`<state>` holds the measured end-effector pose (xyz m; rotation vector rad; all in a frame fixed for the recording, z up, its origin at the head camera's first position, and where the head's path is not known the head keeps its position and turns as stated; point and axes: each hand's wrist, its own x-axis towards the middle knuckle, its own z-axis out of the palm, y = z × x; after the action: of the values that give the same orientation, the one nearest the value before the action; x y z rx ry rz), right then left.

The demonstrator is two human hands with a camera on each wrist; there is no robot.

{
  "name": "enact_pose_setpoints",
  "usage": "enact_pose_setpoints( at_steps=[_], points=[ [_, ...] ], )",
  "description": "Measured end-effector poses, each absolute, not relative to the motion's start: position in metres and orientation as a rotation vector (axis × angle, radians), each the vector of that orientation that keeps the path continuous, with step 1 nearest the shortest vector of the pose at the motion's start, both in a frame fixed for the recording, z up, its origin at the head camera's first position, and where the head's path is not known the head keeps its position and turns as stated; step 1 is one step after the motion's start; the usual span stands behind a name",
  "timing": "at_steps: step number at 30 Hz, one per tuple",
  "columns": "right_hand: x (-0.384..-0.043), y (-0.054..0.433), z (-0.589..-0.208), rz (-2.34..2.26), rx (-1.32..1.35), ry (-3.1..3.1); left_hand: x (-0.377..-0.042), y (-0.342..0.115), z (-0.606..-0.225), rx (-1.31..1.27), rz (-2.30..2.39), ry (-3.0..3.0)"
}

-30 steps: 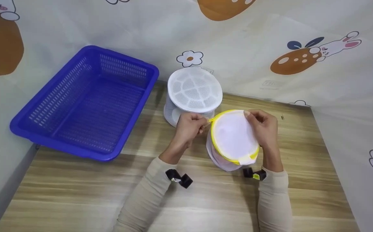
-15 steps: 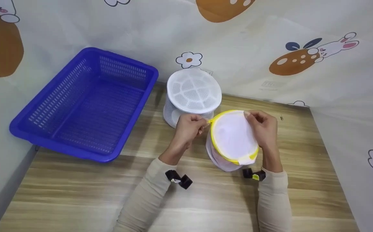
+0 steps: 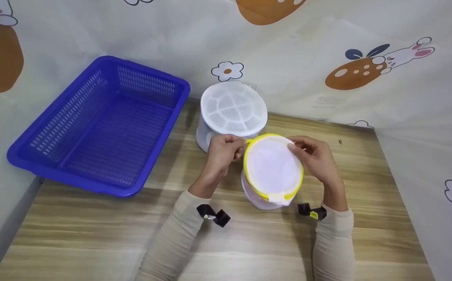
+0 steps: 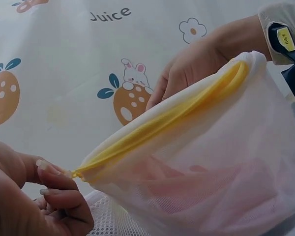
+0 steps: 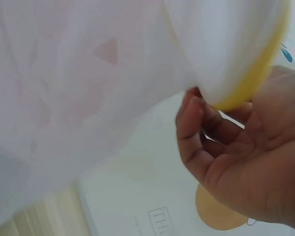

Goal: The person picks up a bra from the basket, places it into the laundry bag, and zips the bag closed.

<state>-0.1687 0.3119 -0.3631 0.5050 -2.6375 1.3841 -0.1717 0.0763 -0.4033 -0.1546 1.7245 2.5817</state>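
A round-topped white mesh laundry bag (image 3: 274,168) stands before me, edged by a yellow zipper (image 4: 162,124). My left hand (image 3: 221,154) pinches the small yellow zipper pull (image 4: 77,174) at the rim's upper left. At the upper right, my right hand (image 3: 316,158) grips the rim between thumb and fingers; the right wrist view shows its fingers curled at the yellow edge. Something pinkish (image 4: 201,191) shows through the bag's thin side. A white fabric tab (image 3: 277,199) covers part of the zipper at the front.
Behind the left hand stands another white mesh laundry bag (image 3: 234,109) with a netted round top. A blue plastic basket (image 3: 118,190) lies to the left on the wooden table (image 3: 105,234). A printed cloth (image 3: 288,58) hangs behind the table.
The bag's top has shifted left and turned a little, its front tab moving left. My right hand has moved slightly left with the rim; the left hand keeps its pinch on the zipper pull.
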Motion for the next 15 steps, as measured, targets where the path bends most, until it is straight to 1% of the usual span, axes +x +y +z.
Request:
enact_pose_setpoints(
  at_steps=[7, 15],
  points=[
    [-0.165, 0.302, -0.36, 1.354, 0.555, -2.691, -0.172, 0.07, -0.403, -0.143, 2.569, 1.73],
    [-0.166, 0.295, -0.363, 1.368, 0.595, -2.684, -0.173, 0.075, -0.404, -0.082, 2.507, 1.757]
  ],
)
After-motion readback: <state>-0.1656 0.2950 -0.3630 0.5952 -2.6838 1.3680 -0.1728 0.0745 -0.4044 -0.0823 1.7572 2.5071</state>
